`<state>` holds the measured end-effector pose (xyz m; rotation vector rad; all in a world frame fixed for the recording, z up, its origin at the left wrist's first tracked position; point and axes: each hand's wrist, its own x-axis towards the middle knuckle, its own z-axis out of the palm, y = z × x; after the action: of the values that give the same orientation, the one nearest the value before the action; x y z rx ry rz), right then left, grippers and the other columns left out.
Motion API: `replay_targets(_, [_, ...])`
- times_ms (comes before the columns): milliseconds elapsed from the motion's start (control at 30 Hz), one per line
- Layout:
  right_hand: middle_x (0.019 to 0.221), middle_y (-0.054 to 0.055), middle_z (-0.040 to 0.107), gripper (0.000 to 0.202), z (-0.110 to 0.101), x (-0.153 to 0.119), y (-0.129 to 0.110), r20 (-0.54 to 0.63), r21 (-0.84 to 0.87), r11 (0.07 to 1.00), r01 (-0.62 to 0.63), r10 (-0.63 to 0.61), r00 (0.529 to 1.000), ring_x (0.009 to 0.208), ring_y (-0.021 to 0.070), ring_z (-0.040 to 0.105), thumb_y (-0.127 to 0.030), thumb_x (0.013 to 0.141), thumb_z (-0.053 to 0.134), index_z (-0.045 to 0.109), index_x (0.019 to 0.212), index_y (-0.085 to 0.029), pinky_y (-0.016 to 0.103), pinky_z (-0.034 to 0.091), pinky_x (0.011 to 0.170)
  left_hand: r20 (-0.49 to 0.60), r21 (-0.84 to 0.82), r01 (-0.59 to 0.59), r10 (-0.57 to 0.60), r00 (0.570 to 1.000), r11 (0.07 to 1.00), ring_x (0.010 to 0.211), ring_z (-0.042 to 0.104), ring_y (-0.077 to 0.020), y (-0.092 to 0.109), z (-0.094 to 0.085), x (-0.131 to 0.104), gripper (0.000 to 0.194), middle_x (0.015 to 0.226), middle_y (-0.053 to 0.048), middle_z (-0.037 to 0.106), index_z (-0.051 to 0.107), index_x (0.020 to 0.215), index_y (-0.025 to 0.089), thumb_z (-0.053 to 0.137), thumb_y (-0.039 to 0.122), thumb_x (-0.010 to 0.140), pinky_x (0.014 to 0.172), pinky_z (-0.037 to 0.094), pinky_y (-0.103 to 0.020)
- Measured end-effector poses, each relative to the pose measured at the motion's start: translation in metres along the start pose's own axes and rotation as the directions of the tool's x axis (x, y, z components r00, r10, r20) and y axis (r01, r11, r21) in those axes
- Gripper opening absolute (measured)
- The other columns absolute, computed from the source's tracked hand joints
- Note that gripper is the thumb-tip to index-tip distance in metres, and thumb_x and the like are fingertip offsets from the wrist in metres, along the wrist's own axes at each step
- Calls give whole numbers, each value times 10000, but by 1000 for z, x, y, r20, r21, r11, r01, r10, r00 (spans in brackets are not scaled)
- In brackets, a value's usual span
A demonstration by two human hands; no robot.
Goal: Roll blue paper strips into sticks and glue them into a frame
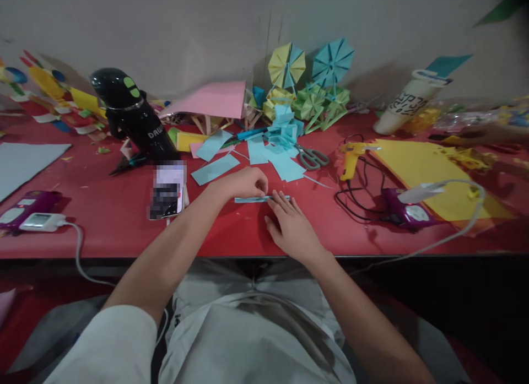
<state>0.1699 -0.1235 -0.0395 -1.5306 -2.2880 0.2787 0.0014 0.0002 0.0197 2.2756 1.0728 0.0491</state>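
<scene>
A narrow folded strip of light blue paper (248, 200) lies flat on the red table, parallel to its front edge. My left hand (246, 183) is closed with curled fingers at the strip's middle, its fingertips on the paper. With fingers stretched out, my right hand (289, 224) presses its fingertips on the strip's right part, just beside the left fingers. Behind them are loose light blue paper rectangles (215, 169) and a pair of grey-handled scissors (313, 157). The strip's middle is partly hidden under my fingers.
A phone (169, 190) and a dark bottle (138, 119) stand at left. Folded paper umbrellas (333, 61) rest against the wall. At right are a yellow glue gun (351, 159), a purple power socket (409, 210) with cables, yellow sheets (430, 169) and a white cup (407, 103).
</scene>
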Motion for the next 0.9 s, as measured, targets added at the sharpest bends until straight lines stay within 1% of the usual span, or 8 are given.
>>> replay_targets(300, [1585, 196, 406, 505, 1, 0, 0, 2, 9, 1000, -13, 13, 1000, 1504, 306, 350, -255, 976, 434, 531, 1429, -53, 534, 288, 1238, 30, -8, -11, 11, 999, 1000, 798, 674, -163, -1, -1, 0, 130, 885, -58, 769, 763, 876, 147, 677, 173, 783, 691, 449, -241])
replay_targets(433, [1587, 193, 408, 481, 1, 0, 0, -18, 74, 997, 8, -6, 1000, 1505, 308, 351, -258, 963, 449, 554, 1401, -92, 555, 302, 1225, 27, 3, 5, -5, 1000, 1000, 806, 675, -166, 3, -1, 0, 103, 867, -61, 765, 753, 852, 145, 674, 166, 790, 674, 444, -243])
replay_targets(500, [1565, 180, 452, 439, -5, 2, 9, -66, 136, 990, 35, -27, 997, 1484, 304, 392, -274, 950, 471, 598, 1344, -129, 543, 348, 1200, 28, 8, 12, -12, 1000, 1000, 792, 671, -166, 6, -2, -1, 104, 855, -59, 763, 752, 846, 144, 664, 150, 792, 676, 443, -249])
replay_targets(533, [1537, 174, 494, 406, -11, 3, 18, -110, 170, 985, 40, -22, 994, 1458, 300, 433, -291, 942, 486, 625, 1296, -150, 528, 388, 1174, 30, 8, 16, -16, 999, 1000, 784, 667, -164, 7, -2, -2, 108, 849, -58, 761, 752, 846, 143, 658, 140, 791, 676, 442, -252])
replay_targets(600, [1341, 161, 659, 340, -28, 7, 46, -268, 212, 976, -43, 101, 958, 1302, 287, 587, -317, 946, 471, 658, 1199, -190, 511, 476, 1080, 34, 1, 28, -28, 999, 1000, 767, 661, -161, 9, -3, -4, 121, 839, -56, 757, 751, 846, 141, 646, 121, 791, 670, 439, -255])
replay_targets(700, [1088, 184, 706, 319, -61, 17, 102, -463, 216, 909, -356, 416, 783, 976, 287, 687, -392, 895, 521, 658, 1059, -156, 474, 558, 872, 41, -11, 48, -47, 998, 999, 744, 653, -157, 11, -5, -5, 117, 826, -55, 751, 749, 841, 141, 645, 117, 792, 662, 437, -258])
replay_targets(767, [981, 166, 705, 314, -79, 28, 136, -456, 154, 844, -513, 522, 721, 924, 292, 674, -434, 853, 570, 651, 979, -158, 462, 542, 848, 45, -12, 53, -53, 998, 999, 744, 653, -158, 10, -6, -5, 103, 831, -57, 751, 748, 830, 142, 655, 124, 788, 666, 441, -260])
replay_targets(900, [871, 151, 690, 323, -94, 57, 174, -308, 29, 765, -643, 619, 723, 911, 305, 663, -503, 837, 611, 626, 860, -182, 406, 498, 813, 55, -42, 46, -43, 998, 998, 771, 667, -167, 6, -5, -1, 90, 847, -62, 757, 748, 811, 146, 668, 137, 770, 680, 455, -259])
